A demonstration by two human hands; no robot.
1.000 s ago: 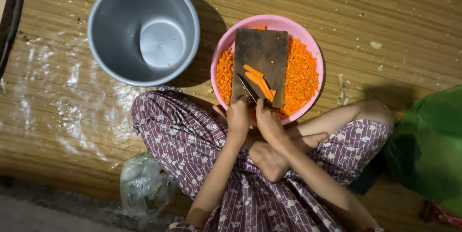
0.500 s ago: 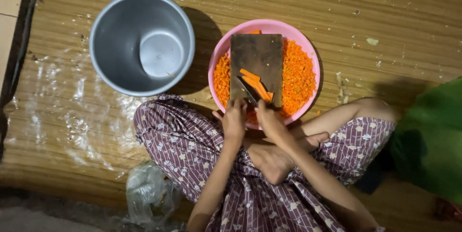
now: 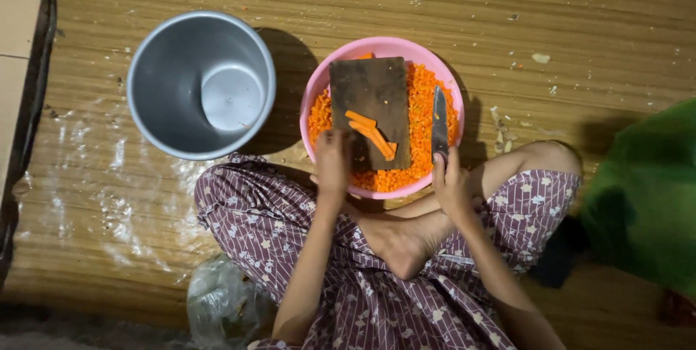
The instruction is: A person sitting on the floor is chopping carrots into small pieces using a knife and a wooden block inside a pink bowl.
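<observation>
Seen from above, a person sits cross-legged on a woven mat. The right hand (image 3: 451,184) grips a knife (image 3: 439,124), blade pointing away over a pink bowl (image 3: 325,83) of diced carrot. The left hand (image 3: 333,161) rests, fingers curled, on the near edge of a dark cutting board (image 3: 370,85) lying across the bowl, beside carrot sticks (image 3: 371,132). A metal pot (image 3: 167,81) stands to the left.
</observation>
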